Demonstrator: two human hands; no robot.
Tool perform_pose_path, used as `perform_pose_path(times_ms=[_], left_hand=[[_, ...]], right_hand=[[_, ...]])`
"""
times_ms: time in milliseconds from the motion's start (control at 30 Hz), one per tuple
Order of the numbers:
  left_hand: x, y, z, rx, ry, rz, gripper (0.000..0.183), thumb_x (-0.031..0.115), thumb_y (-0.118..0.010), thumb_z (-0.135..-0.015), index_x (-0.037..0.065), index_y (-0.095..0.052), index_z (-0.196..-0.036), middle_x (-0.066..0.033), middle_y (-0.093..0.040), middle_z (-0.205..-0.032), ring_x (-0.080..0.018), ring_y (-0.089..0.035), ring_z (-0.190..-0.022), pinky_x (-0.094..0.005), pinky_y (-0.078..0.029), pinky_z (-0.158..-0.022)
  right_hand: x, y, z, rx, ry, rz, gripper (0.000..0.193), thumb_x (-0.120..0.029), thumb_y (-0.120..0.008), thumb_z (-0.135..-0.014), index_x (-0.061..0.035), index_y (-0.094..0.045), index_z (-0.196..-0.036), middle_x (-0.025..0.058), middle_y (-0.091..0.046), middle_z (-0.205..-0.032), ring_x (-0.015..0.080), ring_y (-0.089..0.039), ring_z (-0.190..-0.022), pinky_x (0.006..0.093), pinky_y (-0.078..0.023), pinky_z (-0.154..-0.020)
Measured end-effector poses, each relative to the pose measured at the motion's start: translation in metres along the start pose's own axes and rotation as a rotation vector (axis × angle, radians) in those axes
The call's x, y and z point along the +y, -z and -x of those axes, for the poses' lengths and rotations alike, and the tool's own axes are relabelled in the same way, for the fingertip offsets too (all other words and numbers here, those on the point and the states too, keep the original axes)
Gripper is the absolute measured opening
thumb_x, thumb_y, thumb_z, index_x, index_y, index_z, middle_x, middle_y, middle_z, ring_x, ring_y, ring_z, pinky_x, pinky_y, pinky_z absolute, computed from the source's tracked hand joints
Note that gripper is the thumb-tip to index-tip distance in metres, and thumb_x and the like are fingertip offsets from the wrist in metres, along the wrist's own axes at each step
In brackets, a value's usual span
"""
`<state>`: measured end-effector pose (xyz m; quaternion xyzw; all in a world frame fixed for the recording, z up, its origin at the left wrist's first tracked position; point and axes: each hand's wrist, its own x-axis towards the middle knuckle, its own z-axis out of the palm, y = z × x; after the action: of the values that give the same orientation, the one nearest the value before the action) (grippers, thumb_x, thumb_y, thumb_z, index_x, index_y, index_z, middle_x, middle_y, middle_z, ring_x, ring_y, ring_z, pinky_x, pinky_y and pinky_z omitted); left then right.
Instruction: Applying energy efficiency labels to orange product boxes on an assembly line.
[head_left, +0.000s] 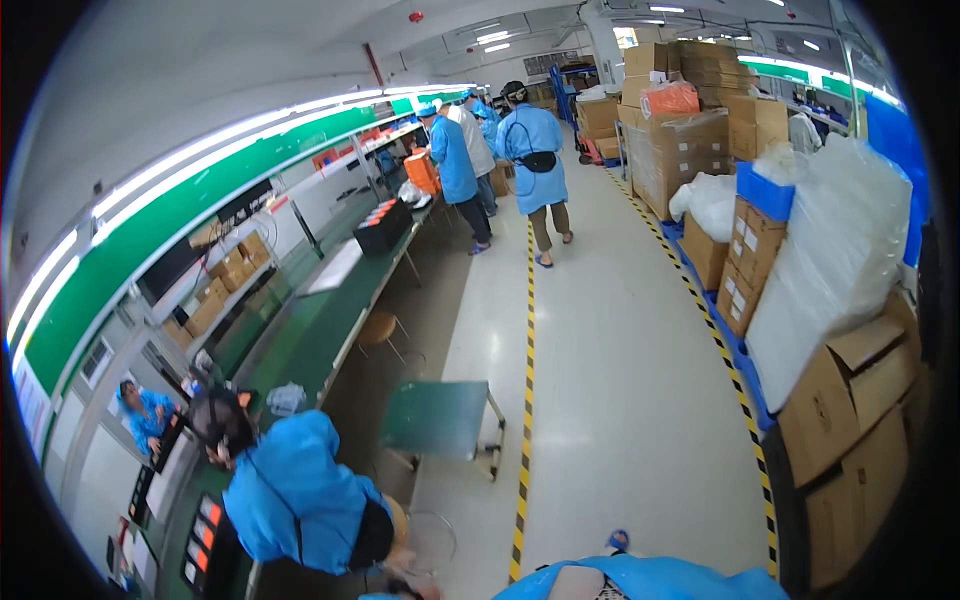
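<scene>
Neither of my hands can be made out. At the lower edge, my blue coat point(660, 580) spreads across the picture, and one of my feet in a blue sandal point(619, 541) shows on the floor just beyond it. A blurred bit of hand point(428, 588) with something dark beside it appears at the bottom, left of my coat; whose it is I cannot tell. Nearest on the left, a person in a blue coat point(300, 490) leans toward a long green workbench point(290, 345). A black tray with orange-topped items point(200, 540) lies on that bench.
A green-topped wheeled table point(435, 418) and a round stool point(378, 328) stand beside the bench. Yellow-black tape point(527, 400) lines the aisle. Cartons point(850, 400) and a wrapped white stack point(830, 260) line the right. Ahead, a person point(533, 140) stands in the aisle; others are at the bench.
</scene>
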<state>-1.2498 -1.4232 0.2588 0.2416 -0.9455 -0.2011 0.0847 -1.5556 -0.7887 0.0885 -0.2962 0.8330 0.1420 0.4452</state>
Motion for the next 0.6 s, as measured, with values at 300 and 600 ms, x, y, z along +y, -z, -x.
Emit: perform_pose_path(times_ms=[300,600], left_hand=[[0.065,-0.104,-0.306,-0.334,0.574,0.912,0.036,0.035,-0.049,-0.084,0.006,-0.068,-0.095,-0.0157,-0.066,-0.098,-0.0352,-0.060,-0.096,-0.0438,-0.047,-0.082],[-0.051,-0.083,-0.596,-0.418,0.577,0.889,0.036,0.035,-0.049,-0.084,0.006,-0.067,-0.095,-0.0166,-0.065,-0.097,-0.0360,-0.060,-0.094,-0.0446,-0.047,-0.081]], right_hand=[[0.003,0.510,-0.237,0.448,-0.013,-0.726,0.022,-0.022,-0.051,-0.084,-0.0072,-0.065,-0.076,0.0143,-0.066,-0.078,0.0353,-0.064,-0.070,0.0473,-0.052,-0.063],[-0.075,0.777,-0.429,0.270,0.049,-1.015,0.018,-0.020,-0.055,-0.084,-0.0052,-0.062,-0.091,0.0080,-0.064,-0.083,0.0221,-0.063,-0.070,0.0343,-0.050,-0.053]])
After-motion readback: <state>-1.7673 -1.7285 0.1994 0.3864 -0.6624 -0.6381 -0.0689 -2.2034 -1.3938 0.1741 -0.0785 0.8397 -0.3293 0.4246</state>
